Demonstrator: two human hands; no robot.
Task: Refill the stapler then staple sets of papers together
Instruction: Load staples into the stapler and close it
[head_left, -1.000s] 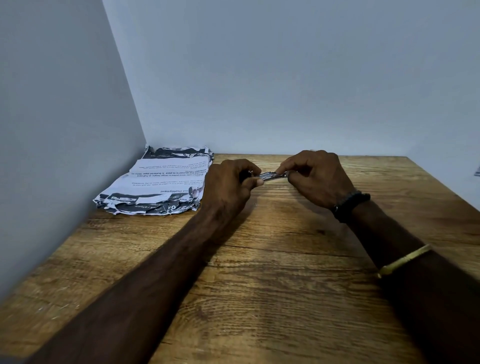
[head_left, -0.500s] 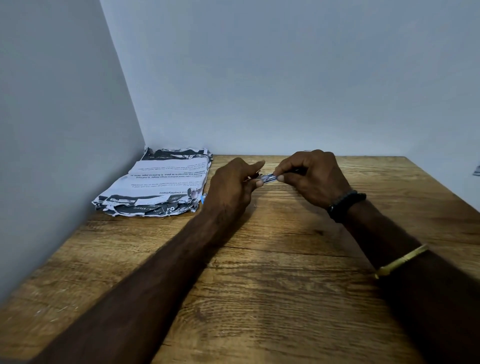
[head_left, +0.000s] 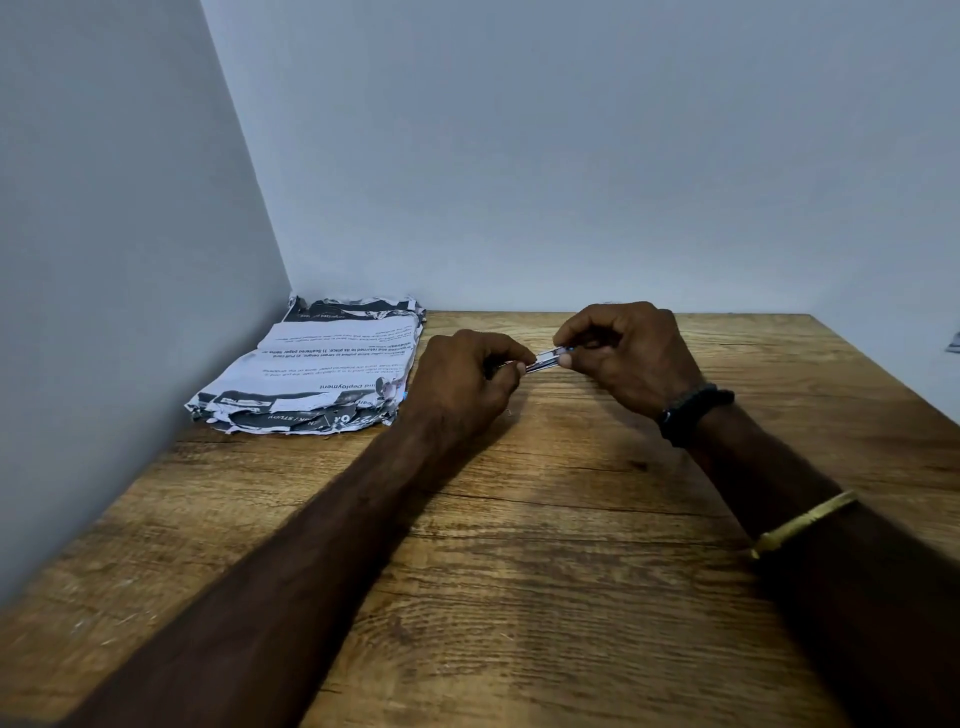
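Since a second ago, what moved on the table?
Very little. The left grip stretched a finger out, then curled it back onto the silver piece. The right grip kept pinching its other end. The paper stack and table stayed put.

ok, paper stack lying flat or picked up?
Flat. Paper stack lies on the table, far left corner; left hand and right hand grip a metal item instead.

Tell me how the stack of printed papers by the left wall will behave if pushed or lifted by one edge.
The stack of printed papers looks loose: ragged, uneven edges suggest sheets would fan apart when pushed. Lifted by one edge, it would probably flop and shed sheets. Crumpled corners hint it tears easily.
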